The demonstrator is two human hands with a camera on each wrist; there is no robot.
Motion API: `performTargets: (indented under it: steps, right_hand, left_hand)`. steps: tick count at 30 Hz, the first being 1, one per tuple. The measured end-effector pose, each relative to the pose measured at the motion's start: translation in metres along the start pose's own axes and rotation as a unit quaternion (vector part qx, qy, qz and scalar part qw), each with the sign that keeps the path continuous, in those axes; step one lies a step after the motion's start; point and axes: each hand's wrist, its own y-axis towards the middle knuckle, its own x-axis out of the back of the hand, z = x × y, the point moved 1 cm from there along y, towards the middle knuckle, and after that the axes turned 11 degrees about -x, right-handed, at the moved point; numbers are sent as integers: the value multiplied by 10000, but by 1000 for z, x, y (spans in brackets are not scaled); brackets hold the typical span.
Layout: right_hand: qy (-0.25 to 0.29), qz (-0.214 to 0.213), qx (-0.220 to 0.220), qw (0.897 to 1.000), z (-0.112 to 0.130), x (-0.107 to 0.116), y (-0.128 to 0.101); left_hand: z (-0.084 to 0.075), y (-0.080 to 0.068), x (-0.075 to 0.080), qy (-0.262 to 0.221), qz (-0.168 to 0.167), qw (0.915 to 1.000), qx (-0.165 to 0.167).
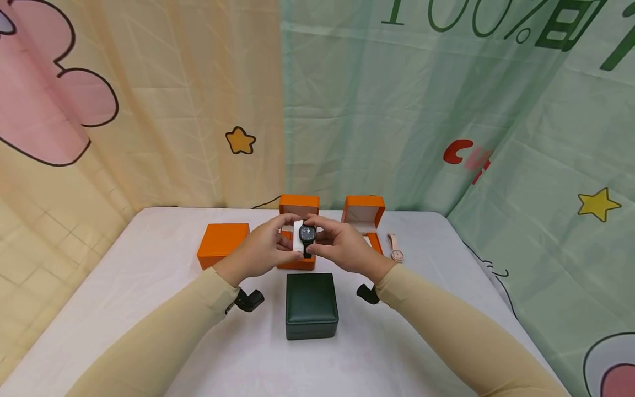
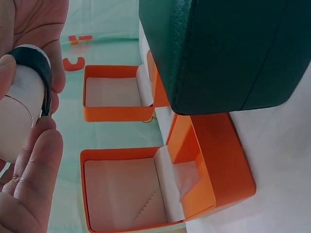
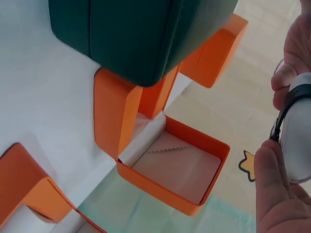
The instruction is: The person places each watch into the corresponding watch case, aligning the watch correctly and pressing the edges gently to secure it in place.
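A black wristwatch (image 1: 307, 234) with a dark square-looking dial is wrapped round a white watch cushion (image 1: 297, 238). Both are held up above the middle of the table, over an open orange watch box (image 1: 299, 204). My left hand (image 1: 259, 248) grips the cushion from the left, thumb low and fingers on top. From the right, my right hand (image 1: 347, 245) pinches the watch at its top and bottom. In the left wrist view the dark strap (image 2: 39, 68) curves over the rounded cushion (image 2: 19, 109). The wrist views do not show the dial.
A closed dark green box (image 1: 311, 303) stands nearest me. To the left sits a closed orange box (image 1: 223, 242). A second open orange box (image 1: 364, 212) stands back right, partly behind my right hand, beside a pink watch (image 1: 395, 249). Curtains (image 1: 347, 110) enclose the white table (image 1: 163, 248).
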Motion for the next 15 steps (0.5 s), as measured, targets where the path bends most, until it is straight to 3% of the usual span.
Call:
performTargets:
  steps: [6,15]
  right_hand:
    - [123,130,-44,9998,0,1,2]
    - [209,174,-176,9995,-5,0,4]
  left_hand:
    - [3,0,1,-102,-28,9999,-65]
    - [4,-2,0,-303,-19,9995,99]
